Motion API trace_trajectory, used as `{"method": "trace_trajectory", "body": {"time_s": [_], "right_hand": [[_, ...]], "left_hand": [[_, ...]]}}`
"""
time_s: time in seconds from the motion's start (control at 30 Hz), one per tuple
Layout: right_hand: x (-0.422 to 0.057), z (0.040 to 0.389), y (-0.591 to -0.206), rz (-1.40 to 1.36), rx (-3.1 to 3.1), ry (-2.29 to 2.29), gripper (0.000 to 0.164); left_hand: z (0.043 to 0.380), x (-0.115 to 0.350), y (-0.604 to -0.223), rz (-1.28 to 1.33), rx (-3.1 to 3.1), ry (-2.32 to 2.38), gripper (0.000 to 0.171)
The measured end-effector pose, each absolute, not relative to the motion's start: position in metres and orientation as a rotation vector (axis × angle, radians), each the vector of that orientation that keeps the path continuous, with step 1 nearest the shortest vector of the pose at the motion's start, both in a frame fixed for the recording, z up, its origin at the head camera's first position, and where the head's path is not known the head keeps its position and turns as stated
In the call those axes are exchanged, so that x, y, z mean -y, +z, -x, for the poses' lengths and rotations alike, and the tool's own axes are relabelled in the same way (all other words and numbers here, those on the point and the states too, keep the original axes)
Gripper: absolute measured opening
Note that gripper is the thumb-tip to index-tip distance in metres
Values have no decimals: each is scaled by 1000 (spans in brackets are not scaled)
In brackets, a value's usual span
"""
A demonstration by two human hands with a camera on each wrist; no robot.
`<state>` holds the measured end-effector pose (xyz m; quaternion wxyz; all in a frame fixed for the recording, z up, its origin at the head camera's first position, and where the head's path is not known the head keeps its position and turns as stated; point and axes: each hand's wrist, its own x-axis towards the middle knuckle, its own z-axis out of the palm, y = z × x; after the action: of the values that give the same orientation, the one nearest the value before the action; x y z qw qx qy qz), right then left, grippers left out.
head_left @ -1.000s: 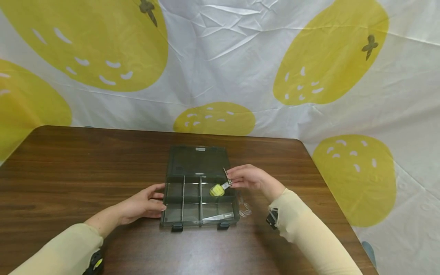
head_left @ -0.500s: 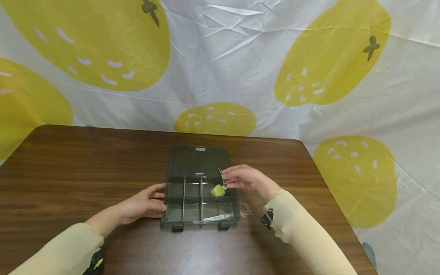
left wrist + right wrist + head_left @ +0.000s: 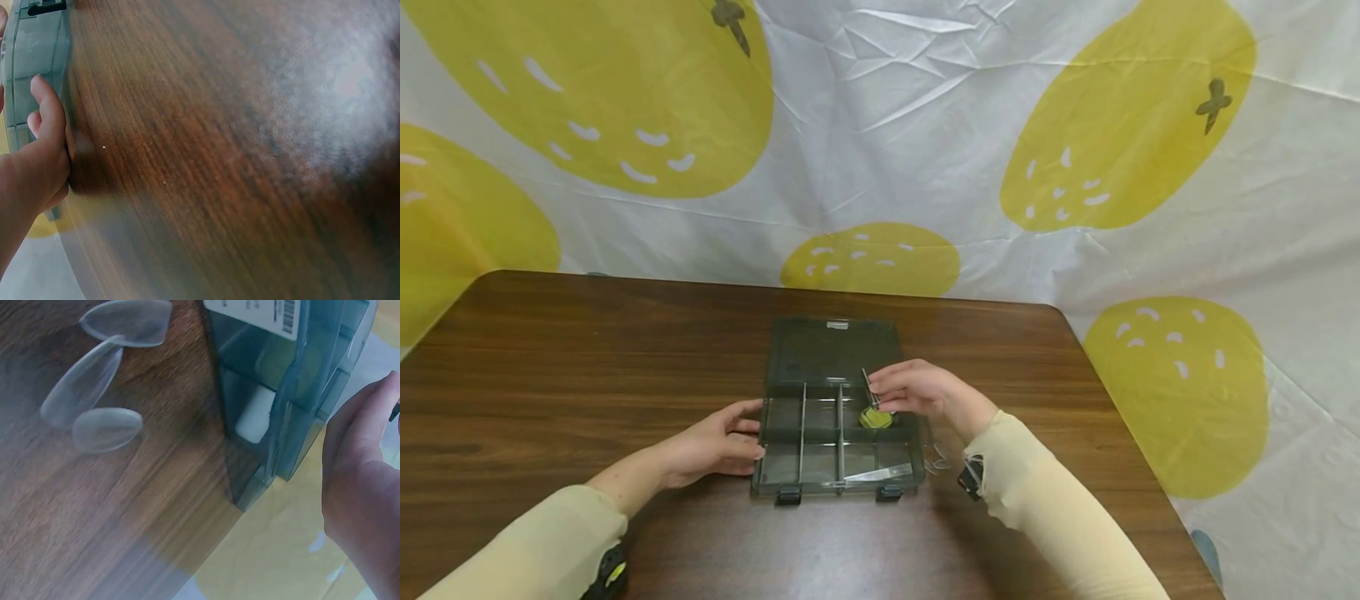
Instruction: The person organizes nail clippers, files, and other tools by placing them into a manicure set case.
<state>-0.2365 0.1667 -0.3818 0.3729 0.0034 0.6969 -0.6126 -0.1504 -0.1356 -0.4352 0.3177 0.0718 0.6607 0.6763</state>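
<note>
A smoky, see-through compartment box (image 3: 820,454) lies on the wooden table (image 3: 587,358), its lid (image 3: 833,350) folded back flat. My left hand (image 3: 703,446) rests against the box's left side, thumb and fingers touching the edge; in the left wrist view its thumb (image 3: 47,103) lies against the wall. Over the back right compartment, my right hand (image 3: 921,387) pinches a slim metal tool (image 3: 868,387), kind unclear. Just below its fingers sits a yellow-green object (image 3: 876,417) in that compartment. A silvery strip (image 3: 877,474) lies in the front right compartment.
Clear oval pieces (image 3: 106,430) lie on the table right of the box. A label with a barcode (image 3: 259,312) is on the box's right side. Behind the table hangs a lemon-print cloth (image 3: 880,167).
My right hand has moved left over the back right compartment, carrying the slim metal tool. A silvery piece beside the yellow-green object is now covered by the hand. My left hand has stayed put.
</note>
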Motion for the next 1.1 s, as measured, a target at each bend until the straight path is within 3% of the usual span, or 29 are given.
{"method": "trace_trajectory", "body": {"time_s": [0.5,1.1], "right_hand": [[-146,236,-386,-20,-1769,-1557,30],[-145,235,-375,-42,-1776,-1599,36]], "left_hand": [[151,135,-434,-192,-1752,1768,86],[151,131,-433,-172,-1743,1771,86]]}}
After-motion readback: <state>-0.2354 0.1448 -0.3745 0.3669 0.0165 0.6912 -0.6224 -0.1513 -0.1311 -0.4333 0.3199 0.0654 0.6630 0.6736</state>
